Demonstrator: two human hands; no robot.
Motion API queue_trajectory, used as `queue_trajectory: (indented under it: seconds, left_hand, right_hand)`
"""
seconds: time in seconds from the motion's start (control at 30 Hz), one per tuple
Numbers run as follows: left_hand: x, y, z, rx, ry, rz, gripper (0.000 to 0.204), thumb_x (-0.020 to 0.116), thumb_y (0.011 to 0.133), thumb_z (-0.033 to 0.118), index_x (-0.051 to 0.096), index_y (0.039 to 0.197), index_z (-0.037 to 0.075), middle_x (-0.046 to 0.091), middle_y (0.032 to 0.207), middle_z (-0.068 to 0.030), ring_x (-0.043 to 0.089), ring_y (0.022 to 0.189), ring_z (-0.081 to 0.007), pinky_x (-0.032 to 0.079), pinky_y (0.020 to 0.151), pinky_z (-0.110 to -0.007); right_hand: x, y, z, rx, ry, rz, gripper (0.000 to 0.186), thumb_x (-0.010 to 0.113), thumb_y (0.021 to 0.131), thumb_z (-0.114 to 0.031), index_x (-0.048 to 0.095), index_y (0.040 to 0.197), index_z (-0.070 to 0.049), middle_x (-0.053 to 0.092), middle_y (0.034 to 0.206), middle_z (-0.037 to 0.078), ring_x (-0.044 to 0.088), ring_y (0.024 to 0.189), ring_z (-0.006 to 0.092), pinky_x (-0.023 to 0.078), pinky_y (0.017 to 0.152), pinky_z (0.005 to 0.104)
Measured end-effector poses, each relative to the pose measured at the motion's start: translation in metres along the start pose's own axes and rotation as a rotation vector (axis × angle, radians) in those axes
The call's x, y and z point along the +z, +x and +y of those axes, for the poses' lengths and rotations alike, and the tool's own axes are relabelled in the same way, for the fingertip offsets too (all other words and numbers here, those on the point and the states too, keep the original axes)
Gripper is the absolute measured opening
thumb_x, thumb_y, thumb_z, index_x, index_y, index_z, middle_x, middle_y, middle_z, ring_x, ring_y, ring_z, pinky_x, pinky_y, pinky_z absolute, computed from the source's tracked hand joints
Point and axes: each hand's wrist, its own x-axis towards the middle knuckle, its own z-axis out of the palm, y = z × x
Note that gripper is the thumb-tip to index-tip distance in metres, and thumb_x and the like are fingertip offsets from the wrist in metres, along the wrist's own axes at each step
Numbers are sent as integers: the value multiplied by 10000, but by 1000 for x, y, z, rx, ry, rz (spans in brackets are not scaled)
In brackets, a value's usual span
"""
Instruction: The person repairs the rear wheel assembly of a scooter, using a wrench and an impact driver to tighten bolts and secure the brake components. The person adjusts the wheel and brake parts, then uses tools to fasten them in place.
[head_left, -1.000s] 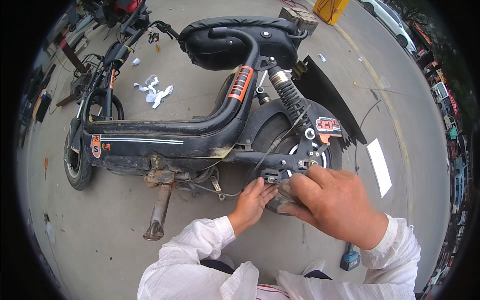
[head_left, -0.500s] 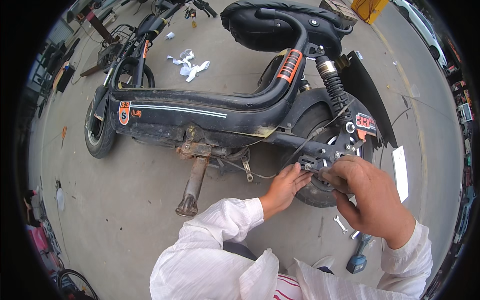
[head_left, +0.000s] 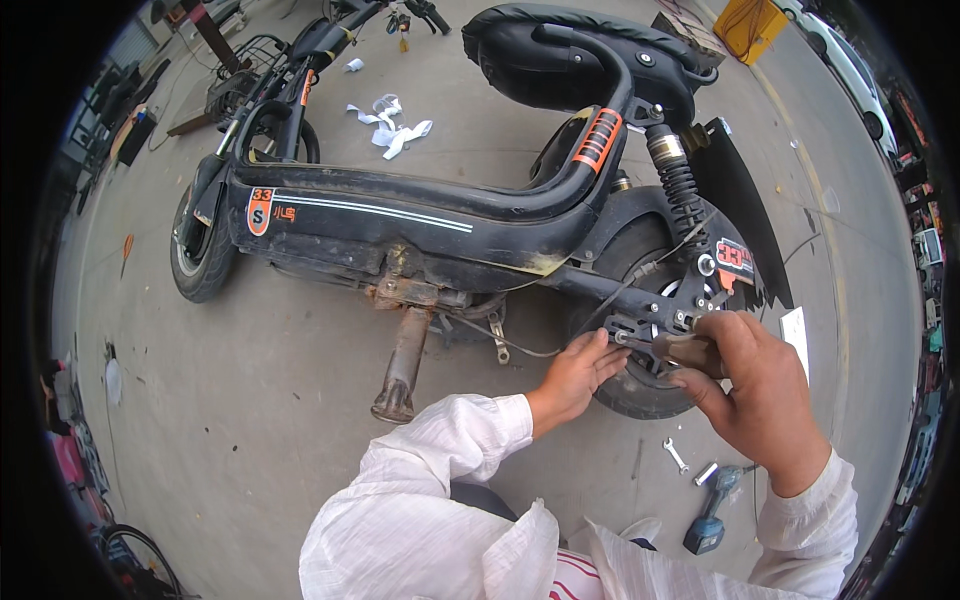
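Observation:
A black electric scooter stands across the view with its rear wheel at the right. My left hand rests by the slotted bracket near the wheel's hub, fingers stretched out and thumb raised toward it. In my right hand is a screwdriver with a brownish handle, gripped between thumb and curled fingers. Its thin shaft points left, and its tip lies at the bracket just beside my left fingertips. What the tip touches is too small to make out.
Below the wheel lie a wrench, a metal socket and a blue-green power tool. A rusty metal post juts from the scooter's underside toward me. White scraps lie beyond the scooter, and a white strip right of the wheel.
My right hand has shifted slightly right and turned, so more of the screwdriver's handle shows. The left hand stays by the bracket. The whole view has shifted a little.

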Motion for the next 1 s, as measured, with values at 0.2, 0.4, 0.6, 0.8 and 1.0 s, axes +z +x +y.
queue_trajectory:
  seconds: [0.2, 0.4, 0.6, 0.8, 1.0]
  left_hand:
    - [-1, 3, -2, -1, 24, -6, 368, 481, 1003, 317, 464, 1203, 9, 554, 1205, -127, 535, 1158, -226, 425, 1022, -368]
    - [2, -1, 3, -17, 25, -44, 371, 416, 1024, 302, 500, 1244, 15, 539, 1270, -135, 493, 1229, -230, 402, 1045, -368]
    - [-47, -53, 45, -261, 511, -134, 485, 426, 1014, 327, 430, 1325, -44, 554, 1259, -213, 534, 1197, -284, 433, 1020, -386]
    - [-305, -325, 145, 22, 431, 1181, 642, 400, 1006, 384, 180, 1484, 16, 481, 1371, -211, 477, 1276, -288, 399, 1053, -363]
    - [-369, -621, 137, -363, 253, 1715, 552, 427, 962, 402, 404, 1370, 30, 600, 1158, -129, 591, 1072, -245, 491, 896, -328]
  right_hand:
    - [7, -4, 11, -82, -22, 94, 359, 752, 759, -153, 505, 991, -34, 582, 806, 137, 622, 666, 315, 490, 572, 369]
    - [12, -2, 19, -29, 60, 164, 345, 736, 783, -92, 502, 1028, -24, 608, 809, 134, 657, 711, 263, 506, 602, 332]
    - [22, 0, 32, -95, 135, 187, 361, 708, 845, -87, 515, 1140, -9, 658, 925, 118, 674, 887, 191, 526, 757, 289]
    - [32, 1, 61, -276, 127, 96, 433, 660, 870, -38, 473, 1259, -5, 663, 966, 141, 683, 885, 221, 531, 797, 309]
    - [34, -2, 69, -259, 117, 85, 434, 641, 858, -10, 467, 1256, -3, 652, 985, 143, 676, 911, 229, 528, 810, 314]
